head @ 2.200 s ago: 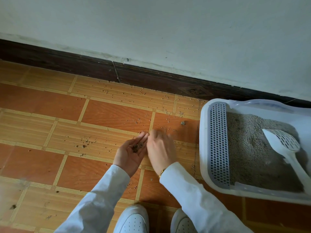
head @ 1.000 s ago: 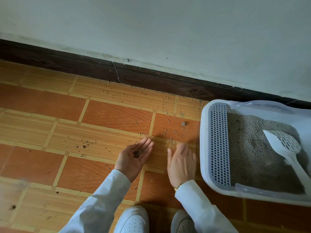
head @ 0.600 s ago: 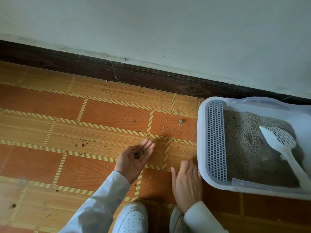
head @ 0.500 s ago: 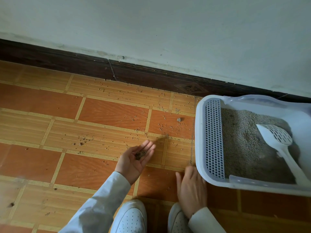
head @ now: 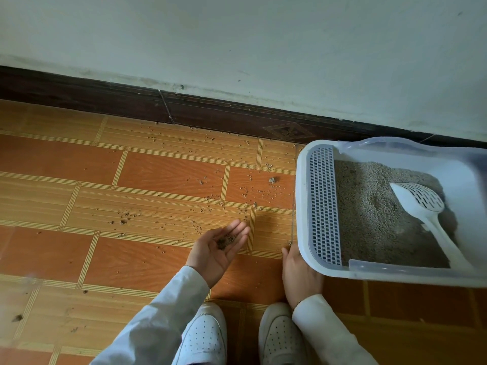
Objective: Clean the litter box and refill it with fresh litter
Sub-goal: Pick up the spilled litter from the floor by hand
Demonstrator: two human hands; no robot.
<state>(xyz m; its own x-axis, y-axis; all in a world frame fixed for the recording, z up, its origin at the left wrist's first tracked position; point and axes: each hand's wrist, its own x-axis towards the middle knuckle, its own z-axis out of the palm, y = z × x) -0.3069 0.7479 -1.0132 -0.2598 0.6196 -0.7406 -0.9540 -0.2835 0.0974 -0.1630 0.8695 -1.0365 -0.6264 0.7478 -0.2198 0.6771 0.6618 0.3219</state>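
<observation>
Under both hands, floor tiles point(head: 163, 175) in orange and tan wood-grain bands, crossed by pale striped lines. Beyond the fingertips, a dark brown baseboard point(head: 210, 111) with one diamond-patterned tile, then a pale, scuffed wall point(head: 237, 35). No readable brand, label or writing anywhere.

Left hand point(head: 214, 250) raised palm up, fingers loosely open and slightly cupped, cradling a small dark heap of litter grains point(head: 226, 240) at the base of the fingers. Right hand point(head: 300, 275) palm down, low by the floor, fingers extended and partly hidden beneath the near left corner of the litter box point(head: 303, 206), touching its rim; grasp on the corner impossible to confirm.

Ahead and to the left of the left hand, scattered litter point(head: 184, 204) spread across the tiles up to the baseboard, with one larger clump point(head: 272, 180) ahead of the right hand, just beside the box wall.

Right of the right hand, white plastic box with a perforated grey grate point(head: 323, 204) along its near-left side and grey litter filling its bed. Further right inside, a white slotted scoop point(head: 421, 204) lying on the litter, handle pointing toward the near edge.

Behind the wrists, white sleeves point(head: 168, 312) and two white perforated shoes point(head: 203, 338) on the tiles.
</observation>
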